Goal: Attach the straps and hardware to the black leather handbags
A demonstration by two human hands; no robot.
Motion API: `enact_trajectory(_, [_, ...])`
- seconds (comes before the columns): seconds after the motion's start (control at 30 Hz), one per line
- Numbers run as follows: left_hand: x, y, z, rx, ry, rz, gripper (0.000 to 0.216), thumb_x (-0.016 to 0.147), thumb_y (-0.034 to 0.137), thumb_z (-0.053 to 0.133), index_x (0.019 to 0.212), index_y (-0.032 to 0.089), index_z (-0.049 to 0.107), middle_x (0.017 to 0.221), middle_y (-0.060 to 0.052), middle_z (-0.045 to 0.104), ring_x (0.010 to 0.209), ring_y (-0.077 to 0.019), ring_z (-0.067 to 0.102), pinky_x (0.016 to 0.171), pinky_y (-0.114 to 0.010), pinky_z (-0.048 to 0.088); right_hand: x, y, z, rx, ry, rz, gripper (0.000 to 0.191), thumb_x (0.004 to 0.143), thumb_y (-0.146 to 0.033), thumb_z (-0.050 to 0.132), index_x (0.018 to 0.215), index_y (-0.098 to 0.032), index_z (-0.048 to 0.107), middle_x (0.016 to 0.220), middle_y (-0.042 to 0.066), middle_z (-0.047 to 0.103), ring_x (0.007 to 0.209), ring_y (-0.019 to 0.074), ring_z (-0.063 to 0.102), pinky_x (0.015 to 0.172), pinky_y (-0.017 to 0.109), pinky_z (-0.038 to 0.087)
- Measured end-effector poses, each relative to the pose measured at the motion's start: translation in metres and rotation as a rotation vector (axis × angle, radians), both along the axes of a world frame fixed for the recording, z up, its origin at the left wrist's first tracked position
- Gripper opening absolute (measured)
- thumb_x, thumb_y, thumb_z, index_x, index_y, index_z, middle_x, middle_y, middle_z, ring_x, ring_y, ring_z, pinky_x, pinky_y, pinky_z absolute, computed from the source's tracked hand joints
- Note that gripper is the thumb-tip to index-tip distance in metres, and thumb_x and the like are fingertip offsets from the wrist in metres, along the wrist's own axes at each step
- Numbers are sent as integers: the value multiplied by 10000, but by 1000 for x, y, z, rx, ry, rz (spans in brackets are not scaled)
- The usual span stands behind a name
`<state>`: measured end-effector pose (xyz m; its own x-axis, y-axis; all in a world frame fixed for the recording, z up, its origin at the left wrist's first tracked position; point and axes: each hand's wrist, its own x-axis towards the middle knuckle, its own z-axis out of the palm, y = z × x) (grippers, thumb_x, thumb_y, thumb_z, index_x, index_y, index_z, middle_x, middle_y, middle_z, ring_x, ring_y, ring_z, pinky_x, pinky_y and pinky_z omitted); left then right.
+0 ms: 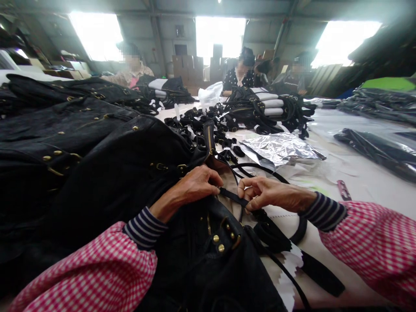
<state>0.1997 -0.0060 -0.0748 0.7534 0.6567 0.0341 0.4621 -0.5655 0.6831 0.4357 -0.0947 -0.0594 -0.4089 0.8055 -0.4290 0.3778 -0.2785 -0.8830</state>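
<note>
A black handbag [195, 255] with gold studs and a gold zipper lies in front of me, its mouth open and light brown lining [224, 171] showing. Across that opening runs a short black strap [233, 196]. My left hand [203, 181] pinches the strap's left end between thumb and fingers. At its right end, my right hand [260, 193] grips it, fingers curled. Below my right hand lies a bundled black shoulder strap [276, 236] with white paper [289, 273] around it. The bag's thin round handles curve behind my right hand.
Black bags [65, 130] pile high on the left. Buckled straps [195, 121] lie heaped ahead, beside stacked bags with white-wrapped handles [271, 104]. Silver foil packaging [282, 147], a red tool [343, 190] and plastic-wrapped bags [380, 147] are on the right. Several people sit across the table.
</note>
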Motion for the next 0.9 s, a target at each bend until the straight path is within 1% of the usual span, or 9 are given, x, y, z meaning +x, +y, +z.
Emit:
enact_trajectory(0.1, [2,-1,-4,48,-1,17,223,751,262,684,926,202,808,893,-14,767,828,-195,674,753,-264,464,-3,-5,2,130,-82,48,280,706,-148,669,961,-187,561,721,-53,541,636,105,475,563,224,330])
enact_trajectory(0.17, [3,-1,-5,79,-7,41,195,760,261,687,903,209,810,852,-7,763,790,-186,669,719,-261,452,-5,-10,4,282,-195,101,318,712,-101,605,1009,-203,554,752,-50,540,653,116,480,557,234,325])
enact_trajectory(0.27, [6,-3,-6,99,-19,66,166,772,273,702,878,216,816,804,-4,759,772,-186,670,692,-258,438,-14,-19,11,588,-524,150,393,721,-44,549,1074,-216,543,768,-39,549,695,142,515,618,261,345])
enact_trajectory(0.4, [7,-5,-3,117,-65,100,151,789,244,690,860,208,819,831,4,771,788,-177,686,712,-255,427,-36,-19,19,1031,-1017,206,362,778,16,496,1078,-182,540,895,43,619,813,204,590,649,303,325])
enact_trajectory(0.5, [6,-6,-3,146,-79,128,176,794,187,647,840,200,817,754,15,749,722,-164,669,664,-257,399,-47,-6,17,1229,-1169,285,364,846,33,448,1117,-193,539,999,75,637,860,228,609,622,313,304])
enact_trajectory(0.6, [6,-5,-4,156,-69,144,202,781,152,631,836,202,818,742,15,747,709,-160,663,658,-258,395,-42,10,9,1142,-1104,311,402,815,38,465,1133,-201,524,983,56,657,861,218,627,651,301,330])
enact_trajectory(0.7, [6,-5,-3,139,-68,137,219,753,124,637,835,212,820,802,12,768,758,-161,680,700,-254,416,-27,22,-2,947,-934,166,470,745,12,502,1159,-211,496,927,23,658,829,192,628,691,278,353])
enact_trajectory(0.8, [7,-6,-1,127,-54,135,233,744,108,633,825,221,820,812,13,771,764,-162,681,701,-256,421,-13,29,-10,837,-719,44,445,755,-63,543,1159,-238,476,804,-33,608,698,155,562,646,259,347])
enact_trajectory(0.9, [8,-8,0,125,-55,183,214,754,127,648,835,224,820,818,9,772,777,-175,684,720,-266,430,-6,33,-13,748,-493,49,368,783,-112,561,1110,-252,470,704,-74,557,608,127,496,576,239,324])
